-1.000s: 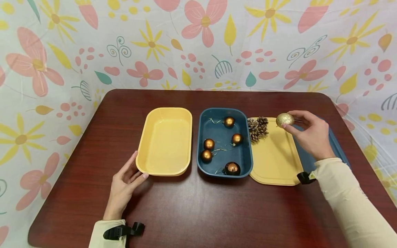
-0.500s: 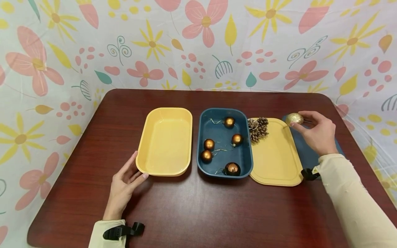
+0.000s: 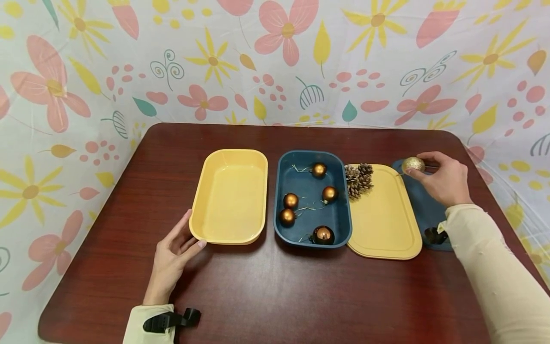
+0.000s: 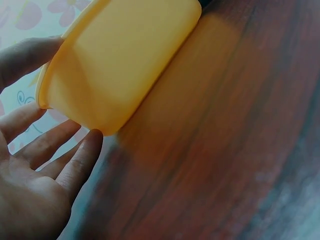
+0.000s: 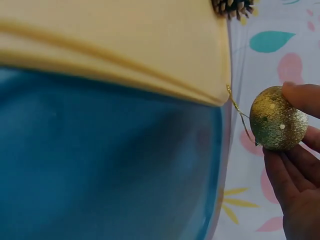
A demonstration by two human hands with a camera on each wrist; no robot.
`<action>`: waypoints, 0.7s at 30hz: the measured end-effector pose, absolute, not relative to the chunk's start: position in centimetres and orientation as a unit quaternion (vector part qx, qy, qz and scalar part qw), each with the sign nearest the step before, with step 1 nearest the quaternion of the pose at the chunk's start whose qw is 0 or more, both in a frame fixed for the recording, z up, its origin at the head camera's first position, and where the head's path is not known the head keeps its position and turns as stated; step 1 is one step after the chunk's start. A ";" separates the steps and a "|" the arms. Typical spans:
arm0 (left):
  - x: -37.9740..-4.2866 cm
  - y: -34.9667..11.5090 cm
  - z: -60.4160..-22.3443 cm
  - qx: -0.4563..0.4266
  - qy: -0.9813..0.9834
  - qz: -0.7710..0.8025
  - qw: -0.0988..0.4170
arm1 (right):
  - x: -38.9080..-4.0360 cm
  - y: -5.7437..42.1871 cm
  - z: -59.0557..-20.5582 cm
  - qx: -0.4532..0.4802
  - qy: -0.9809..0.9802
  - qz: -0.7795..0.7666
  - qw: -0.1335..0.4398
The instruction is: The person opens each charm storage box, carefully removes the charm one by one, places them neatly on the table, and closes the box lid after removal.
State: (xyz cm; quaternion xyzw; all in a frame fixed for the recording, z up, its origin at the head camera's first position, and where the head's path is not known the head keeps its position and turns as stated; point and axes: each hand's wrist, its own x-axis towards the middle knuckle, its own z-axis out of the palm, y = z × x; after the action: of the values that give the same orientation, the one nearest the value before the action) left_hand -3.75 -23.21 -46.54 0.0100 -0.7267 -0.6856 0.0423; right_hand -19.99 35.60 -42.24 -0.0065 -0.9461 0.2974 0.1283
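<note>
- Compared with one second ago, the gold ball (image 3: 413, 165) is farther to the right of the blue box (image 3: 306, 184): it was above the yellow lid (image 3: 386, 220), and now it is seen over the far left part of the blue lid (image 3: 423, 203).
- Together with it goes the right hand (image 3: 449, 179). Its thumb and fingertips pinch the ball, so the gap between them is only as wide as the ball.
- From the ball comes a thin gold string (image 5: 242, 117), on the side toward the blue box. Whether the ball touches the blue lid, I cannot tell.
- To the left of the blue box stands the yellow box (image 3: 229, 196), with a narrow strip of table (image 3: 258, 291) between them.
- At the yellow box's corner that is near the person and away from the blue box is the left hand (image 3: 172, 260). Its thumb and fingers are spread apart, and their tips touch the box without curling around it.
- Inside the blue box lie four copper balls (image 3: 287, 216), and one bigger brown ball (image 3: 323, 235) near its front right corner.
- Just right of the blue box, by its far half, pine cones (image 3: 364, 181) lie on the yellow lid.
- Behind the blue box, past the table, hangs a flowered cloth (image 3: 275, 71).
</note>
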 end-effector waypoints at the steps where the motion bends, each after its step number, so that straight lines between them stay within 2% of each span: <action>1: -3.8 -23.2 -46.5 0.012 -0.727 -0.685 0.042 | -20.1 35.6 -42.3 -0.006 -0.949 0.289 0.126; 21: -3.7 -23.2 -46.5 0.013 -0.728 -0.684 0.045 | -21.3 36.6 -43.4 -0.007 -0.965 0.250 0.081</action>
State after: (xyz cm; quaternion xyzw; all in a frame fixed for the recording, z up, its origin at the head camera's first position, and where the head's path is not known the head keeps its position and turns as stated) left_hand -3.73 -23.21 -46.48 0.0126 -0.7278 -0.6842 0.0445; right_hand -21.28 36.63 -43.39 -0.0068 -0.9648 0.2502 0.0811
